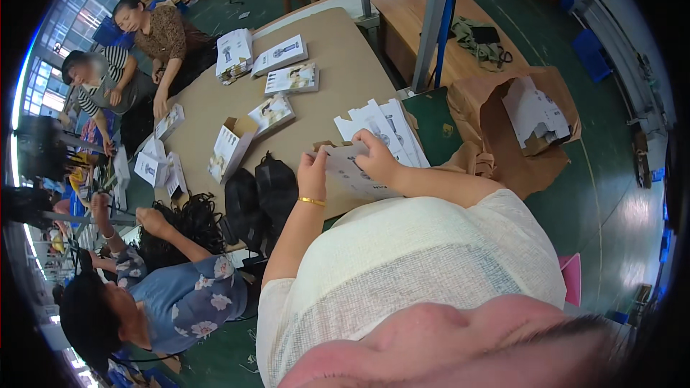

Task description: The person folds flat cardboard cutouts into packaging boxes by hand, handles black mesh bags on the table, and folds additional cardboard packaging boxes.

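Close in front of me I hold a white printed carton point(350, 170), which looks partly unfolded, with a bit of brown inner cardboard at its far left corner. My left hand point(312, 174) pinches its left edge; a gold bracelet is on that wrist. My right hand point(376, 158) grips its upper right edge with curled fingers. Just beyond the right hand lies a stack of flat white cartons point(399, 128). Left of my left hand, black pouches point(260, 197) lie at the table's near edge.
White boxes point(291, 79) stand across the brown table point(338, 50); one box point(231, 145) is open. A torn brown paper sack point(496, 111) holds more cartons at right, near a metal post point(433, 25). At left, a co-worker point(188, 291) sits by black cords point(183, 226); two others work farther off.
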Motion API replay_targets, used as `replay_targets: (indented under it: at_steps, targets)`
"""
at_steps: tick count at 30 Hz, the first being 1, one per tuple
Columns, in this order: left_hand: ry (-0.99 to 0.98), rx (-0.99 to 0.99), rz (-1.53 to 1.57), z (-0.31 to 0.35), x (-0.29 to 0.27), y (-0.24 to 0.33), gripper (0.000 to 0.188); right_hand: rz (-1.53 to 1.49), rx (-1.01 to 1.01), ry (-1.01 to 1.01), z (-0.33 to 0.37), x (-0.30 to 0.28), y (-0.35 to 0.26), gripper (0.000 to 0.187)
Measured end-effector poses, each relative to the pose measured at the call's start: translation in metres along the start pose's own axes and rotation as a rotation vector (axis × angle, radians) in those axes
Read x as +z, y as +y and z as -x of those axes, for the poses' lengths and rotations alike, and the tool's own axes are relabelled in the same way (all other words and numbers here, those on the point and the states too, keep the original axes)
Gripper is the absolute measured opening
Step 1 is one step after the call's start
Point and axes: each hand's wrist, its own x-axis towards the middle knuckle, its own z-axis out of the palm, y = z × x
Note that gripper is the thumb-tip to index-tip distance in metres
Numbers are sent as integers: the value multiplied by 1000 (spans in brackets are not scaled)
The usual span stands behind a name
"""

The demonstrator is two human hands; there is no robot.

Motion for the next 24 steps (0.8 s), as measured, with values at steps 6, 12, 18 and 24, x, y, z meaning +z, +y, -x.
replay_targets:
  at_steps: [6,12,18,24]
  targets:
    - [-298,163,85,20,2,19,46,-354,-53,61,5,7,-3,38]
    - [-139,199,102,23,9,-16,50,-177,45,244,0,11,17,39]
    - [-230,737,-906,44,4,-7,46,-320,129,-86,-2,-4,26,39]
    - [-403,748,-845,39,0,2,32,-433,424,-406,-16,-39,19,46]
